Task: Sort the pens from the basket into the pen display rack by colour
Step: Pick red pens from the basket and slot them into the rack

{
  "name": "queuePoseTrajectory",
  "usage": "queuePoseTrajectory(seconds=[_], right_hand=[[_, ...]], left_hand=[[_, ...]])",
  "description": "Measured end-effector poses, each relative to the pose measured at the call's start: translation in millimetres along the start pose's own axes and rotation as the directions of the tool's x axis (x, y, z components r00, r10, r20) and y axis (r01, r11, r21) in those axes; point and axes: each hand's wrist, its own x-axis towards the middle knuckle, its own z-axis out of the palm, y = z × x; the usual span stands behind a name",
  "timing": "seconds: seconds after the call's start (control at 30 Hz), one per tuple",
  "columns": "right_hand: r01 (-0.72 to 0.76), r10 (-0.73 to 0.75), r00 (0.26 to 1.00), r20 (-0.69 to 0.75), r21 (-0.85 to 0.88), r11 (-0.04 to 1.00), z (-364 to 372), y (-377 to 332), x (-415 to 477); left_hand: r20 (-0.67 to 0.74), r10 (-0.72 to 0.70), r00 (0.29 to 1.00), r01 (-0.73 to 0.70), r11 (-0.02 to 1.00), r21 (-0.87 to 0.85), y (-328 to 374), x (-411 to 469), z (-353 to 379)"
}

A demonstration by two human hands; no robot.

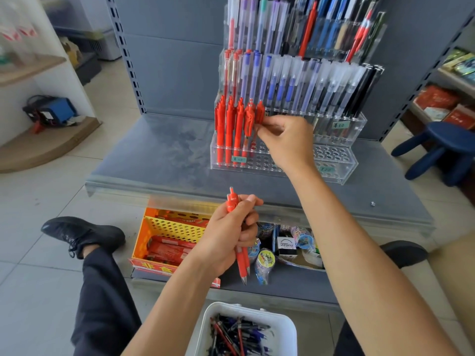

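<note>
"VERSATILE" on black box [286, 249]; "¥10" on rack [358, 129]

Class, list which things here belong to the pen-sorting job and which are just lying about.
Job: display rack, basket of mixed pens, red pens gripped in left hand, red pen pinched by right hand.
Lying about: blue stool, tape rolls, orange box, black shoe.
</note>
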Motion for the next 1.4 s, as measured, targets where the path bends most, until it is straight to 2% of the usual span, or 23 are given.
queuePoseTrajectory(seconds=[0.17,0.23,0.3,0.37,0.4,0.57,0.67,0.83,0.97,1.07,1.13,1.23,1.3,1.4], right_hand=[[-0.012,0.011,1.0,0.029,0.009,1.0,-16.6,-17.6,-31.2],[0.016,-0.031,0.979,0.2,0.075,0.997,-25.2,-26.2,-54.7],[-0.005,-0.021,0.893,0.45,0.058,0.998,-34.5,-30.3,-74.4],[-0.039,0.017,0.792,0.611,0.022,0.999,-42.9,-30.5,-88.9],[-0.048,0.013,0.77,0.638,0.038,0.998,-47.0,-30.6,-94.0],[-0.04,-0.065,0.763,0.643,0.147,0.988,-64.4,-28.4,-106.3],[-0.097,-0.025,0.798,0.602,0.169,0.981,-69.0,-28.6,-109.1],[-0.193,0.019,0.901,0.434,0.361,0.912,-76.8,-35.6,-102.7],[-0.227,0.015,0.846,0.534,0.334,0.915,-78.2,-37.1,-105.7],[-0.229,0.03,0.852,0.523,0.32,0.919,-73.4,-35.6,-106.3],[-0.244,0.042,0.89,0.455,0.395,0.886,-70.4,-37.0,-103.1],[-0.204,0.067,0.96,0.273,0.512,0.834,-66.3,-41.1,-90.8],[-0.119,0.062,0.99,0.125,0.515,0.849,-64.1,-43.2,-78.1],[0.025,-0.006,0.999,-0.046,0.445,0.895,-59.9,-43.8,-55.6]], left_hand=[[-0.01,0.009,1.0,-0.009,1.0,0.016,2.1,-7.0,2.7],[-0.015,0.016,1.0,-0.015,0.998,0.053,2.7,-12.3,5.3],[-0.006,0.019,1.0,-0.018,0.995,0.103,3.2,-18.3,7.6],[0.023,0.011,1.0,-0.014,0.992,0.128,4.5,-25.3,10.3],[0.042,0.005,0.999,-0.01,0.99,0.137,5.2,-29.0,11.7],[0.089,-0.018,0.996,0.003,0.987,0.16,6.7,-44.9,22.8],[0.089,-0.02,0.996,0.005,0.987,0.163,8.1,-49.4,28.3],[0.106,-0.047,0.993,0.028,0.985,0.173,7.7,-54.3,34.1],[0.094,-0.042,0.995,0.027,0.987,0.161,8.9,-54.0,35.6],[0.097,-0.033,0.995,0.019,0.99,0.138,9.9,-51.5,35.4],[0.083,-0.024,0.996,0.013,0.99,0.138,10.3,-48.8,34.4],[0.034,-0.012,0.999,0.009,0.994,0.105,10.2,-43.0,31.6],[-0.011,0.0,1.0,0.001,0.996,0.094,10.5,-38.9,29.4],[-0.061,0.014,0.998,-0.007,0.993,0.116,10.1,-32.5,23.1]])
